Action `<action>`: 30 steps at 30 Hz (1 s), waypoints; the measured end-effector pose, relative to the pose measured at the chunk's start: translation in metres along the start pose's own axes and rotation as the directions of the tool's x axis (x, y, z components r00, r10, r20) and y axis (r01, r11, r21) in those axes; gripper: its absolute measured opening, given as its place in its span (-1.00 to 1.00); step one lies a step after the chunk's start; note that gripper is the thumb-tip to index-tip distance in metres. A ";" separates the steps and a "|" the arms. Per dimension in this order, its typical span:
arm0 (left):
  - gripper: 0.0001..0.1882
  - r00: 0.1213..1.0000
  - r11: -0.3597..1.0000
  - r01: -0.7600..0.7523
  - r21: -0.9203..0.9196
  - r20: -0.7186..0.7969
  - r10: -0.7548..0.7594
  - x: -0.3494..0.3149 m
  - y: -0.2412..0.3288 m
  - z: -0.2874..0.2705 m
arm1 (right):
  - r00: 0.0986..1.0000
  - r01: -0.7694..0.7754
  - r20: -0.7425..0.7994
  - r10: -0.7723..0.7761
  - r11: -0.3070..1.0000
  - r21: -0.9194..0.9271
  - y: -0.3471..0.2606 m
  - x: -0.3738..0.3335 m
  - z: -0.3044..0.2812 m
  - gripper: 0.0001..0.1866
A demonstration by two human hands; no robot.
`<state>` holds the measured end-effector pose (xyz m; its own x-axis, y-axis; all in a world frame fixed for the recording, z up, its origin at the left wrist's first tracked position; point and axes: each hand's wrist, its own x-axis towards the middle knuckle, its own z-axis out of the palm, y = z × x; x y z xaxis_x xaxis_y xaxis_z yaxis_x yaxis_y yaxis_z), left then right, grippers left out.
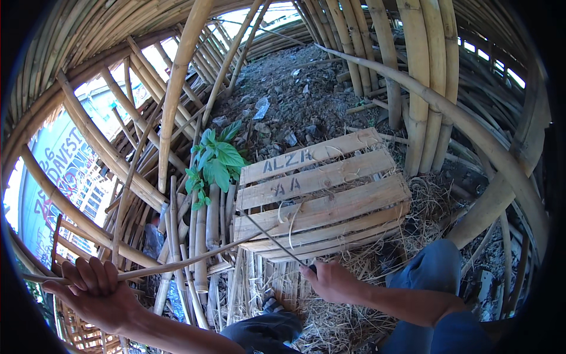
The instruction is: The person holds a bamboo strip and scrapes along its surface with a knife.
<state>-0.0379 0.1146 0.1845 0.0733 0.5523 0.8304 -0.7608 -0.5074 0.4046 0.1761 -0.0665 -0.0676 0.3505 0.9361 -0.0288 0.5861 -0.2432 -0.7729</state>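
My left hand (100,298) is closed around one end of a long, thin bamboo strip (188,259). From there the strip runs right and slightly up, its far end lying over the near slats of a wooden slatted crate (330,203). In my right hand (336,283) is the dark handle of a knife (274,241). Its long, narrow blade points up and left, crossing the strip near the crate's left edge; whether blade and strip touch, I cannot tell. Curled shavings (292,224) lie on the crate's slats.
Straw-like shavings (348,318) cover the ground by my legs. A green leafy plant (215,159) grows left of the crate, beside several bamboo poles (200,253). Thick upright bamboo posts (418,88) and a slanting pole (454,106) stand to the right. Rubble-strewn soil (277,88) lies beyond.
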 end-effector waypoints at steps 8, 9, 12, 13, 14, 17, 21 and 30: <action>-0.49 0.991 0.996 -0.055 0.071 -0.122 0.064 -0.001 -0.001 0.003 | 0.998 -0.035 -0.048 0.032 0.998 -0.054 0.006 0.001 0.004 -0.38; -0.49 0.997 0.999 -0.023 0.035 -0.075 0.025 -0.001 0.000 0.002 | 0.998 -0.057 -0.036 0.055 0.995 -0.083 0.007 0.000 0.005 -0.38; -0.49 0.985 0.997 -0.034 0.072 -0.166 0.046 0.000 -0.001 0.000 | 0.983 -0.179 0.013 0.181 0.980 -0.092 0.006 0.001 0.006 -0.41; -0.49 0.992 0.995 -0.046 0.088 -0.115 0.056 0.001 -0.001 -0.001 | 0.989 -0.144 -0.041 0.140 0.985 -0.095 0.006 0.000 0.006 -0.41; -0.49 0.991 0.995 -0.049 0.084 -0.122 0.059 0.001 -0.002 -0.001 | 0.989 -0.139 -0.071 0.131 0.983 -0.123 0.005 0.001 0.005 -0.42; -0.49 0.988 0.996 -0.052 0.074 -0.139 0.062 0.002 -0.003 -0.003 | 0.996 -0.072 -0.068 0.061 0.984 -0.165 0.002 0.000 0.003 -0.44; -0.49 0.989 0.998 -0.015 0.061 -0.148 0.024 0.003 -0.002 -0.005 | 0.994 -0.091 -0.066 0.082 0.983 -0.158 -0.001 -0.002 0.001 -0.45; -0.49 0.986 0.996 -0.029 0.081 -0.160 0.042 0.004 -0.001 -0.008 | 0.986 -0.162 -0.065 0.156 0.980 -0.111 -0.004 -0.002 -0.001 -0.43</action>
<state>-0.0419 0.1222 0.1845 -0.0626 0.6290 0.7749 -0.7076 -0.5755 0.4100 0.1738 -0.0681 -0.0643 0.4842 0.8683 -0.1076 0.5991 -0.4186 -0.6826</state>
